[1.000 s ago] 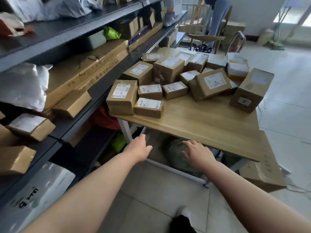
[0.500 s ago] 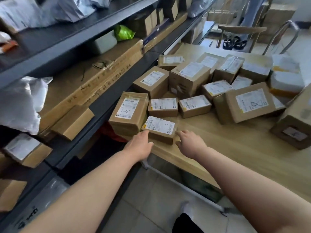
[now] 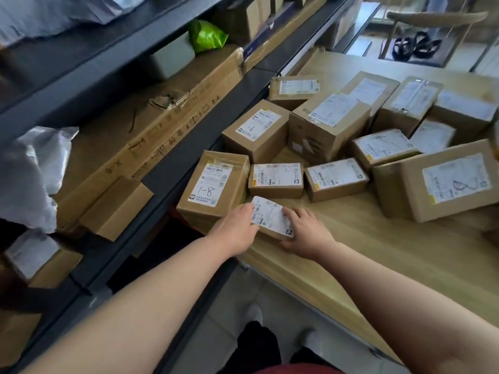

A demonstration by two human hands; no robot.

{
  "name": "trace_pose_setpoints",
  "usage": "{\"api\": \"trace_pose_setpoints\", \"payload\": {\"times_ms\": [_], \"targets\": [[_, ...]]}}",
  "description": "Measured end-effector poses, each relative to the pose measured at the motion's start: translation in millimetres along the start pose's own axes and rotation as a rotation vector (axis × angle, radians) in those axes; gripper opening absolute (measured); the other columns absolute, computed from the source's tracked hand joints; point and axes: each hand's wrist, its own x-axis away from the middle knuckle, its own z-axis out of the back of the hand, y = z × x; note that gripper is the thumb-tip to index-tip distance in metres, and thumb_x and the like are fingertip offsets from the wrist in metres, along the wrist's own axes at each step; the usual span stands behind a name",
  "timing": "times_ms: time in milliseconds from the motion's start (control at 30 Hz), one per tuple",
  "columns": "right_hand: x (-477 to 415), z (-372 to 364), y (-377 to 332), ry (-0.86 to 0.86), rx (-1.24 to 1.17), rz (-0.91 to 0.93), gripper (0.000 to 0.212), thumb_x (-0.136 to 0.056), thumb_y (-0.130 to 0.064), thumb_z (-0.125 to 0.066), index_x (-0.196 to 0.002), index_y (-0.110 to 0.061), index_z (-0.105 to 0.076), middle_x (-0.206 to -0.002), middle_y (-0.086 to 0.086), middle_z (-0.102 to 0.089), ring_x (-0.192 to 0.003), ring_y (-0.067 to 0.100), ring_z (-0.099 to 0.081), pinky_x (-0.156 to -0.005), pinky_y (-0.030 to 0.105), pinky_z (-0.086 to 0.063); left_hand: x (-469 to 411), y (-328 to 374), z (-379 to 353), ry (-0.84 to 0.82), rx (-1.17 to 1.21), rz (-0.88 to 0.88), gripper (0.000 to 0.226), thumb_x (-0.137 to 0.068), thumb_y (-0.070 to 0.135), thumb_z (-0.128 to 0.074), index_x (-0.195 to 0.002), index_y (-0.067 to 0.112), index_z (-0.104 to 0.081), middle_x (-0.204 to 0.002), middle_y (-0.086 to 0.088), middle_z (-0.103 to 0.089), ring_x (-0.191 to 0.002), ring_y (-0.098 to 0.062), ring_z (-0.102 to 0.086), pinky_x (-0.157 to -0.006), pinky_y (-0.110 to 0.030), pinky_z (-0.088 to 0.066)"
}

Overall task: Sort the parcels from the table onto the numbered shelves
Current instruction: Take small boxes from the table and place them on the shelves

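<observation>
Two bare hands hold one small parcel [image 3: 270, 221] at the near left corner of the wooden table [image 3: 391, 255]. The left hand [image 3: 237, 230] curls its fingers round the left side of it. The right hand [image 3: 306, 234] grips the right side, with its fingers on the white label and its thumb at the near edge. The small parcel is a brown cardboard box with a white label on top. I cannot tell if it is lifted off the wood or resting on it. Just behind it on the left stands a bigger box marked 1-8 [image 3: 213, 184], touching or almost touching it. Beside that one lies a flat box marked 1-7 [image 3: 275, 180], and another flat box [image 3: 336, 179] lies to the right of it. Many more brown parcels with white labels crowd the far part of the table, some leaning on each other. One big box [image 3: 442, 182] lies on the right side, and its label is blurry. To the left of the table stand the dark shelves [image 3: 172, 160]. On the middle shelf lies a long flat carton [image 3: 151, 125], with a small brown box [image 3: 118, 209] at its near end. A green bag [image 3: 205, 35] sits on the far end of the carton. A white plastic bag [image 3: 35, 168] rests on the same shelf, nearer to the person.
</observation>
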Motion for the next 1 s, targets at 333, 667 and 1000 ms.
{"api": "trace_pose_setpoints", "payload": {"times_ms": [333,667,1000], "targets": [[68.5,-5.7,56.8,0.148,-0.106,-0.400,0.092,-0.076,-0.059,-0.063,-0.149,-0.028,-0.017,-0.148,-0.003,-0.030,-0.128,0.022,-0.035,-0.095,0.038,-0.044,-88.3,42.8,-6.2,-0.015,-0.149,-0.195,0.057,-0.096,0.022,-0.054,-0.147,0.012,-0.029,-0.156,-0.006,-0.024,-0.145,-0.022,-0.020,-0.116,-0.040,-0.025],[68.9,-3.8,54.8,0.161,-0.110,-0.532,0.095,-0.075,-0.062,-0.065,-0.149,-0.028,-0.016,-0.146,-0.001,-0.031,-0.128,0.023,-0.038,-0.097,0.039,-0.042,-161.0,59.8,-3.6,-0.072,-0.264,-0.090,0.074,-0.092,0.012,-0.055,-0.153,0.010,-0.013,-0.163,-0.007,-0.004,-0.149,-0.025,-0.004,-0.118,-0.043,-0.020],[73.1,-5.3,62.8,0.221,-0.115,-0.551,0.096,-0.068,-0.066,-0.068,-0.145,-0.030,-0.024,-0.134,-0.002,-0.041,-0.117,0.023,-0.044,-0.089,0.038,-0.045,-132.4,34.2,-13.2,-0.094,-0.323,-0.173,0.050,-0.091,0.024,-0.057,-0.138,0.016,-0.041,-0.142,-0.004,-0.043,-0.129,-0.025,-0.042,-0.102,-0.041,-0.041]]}}
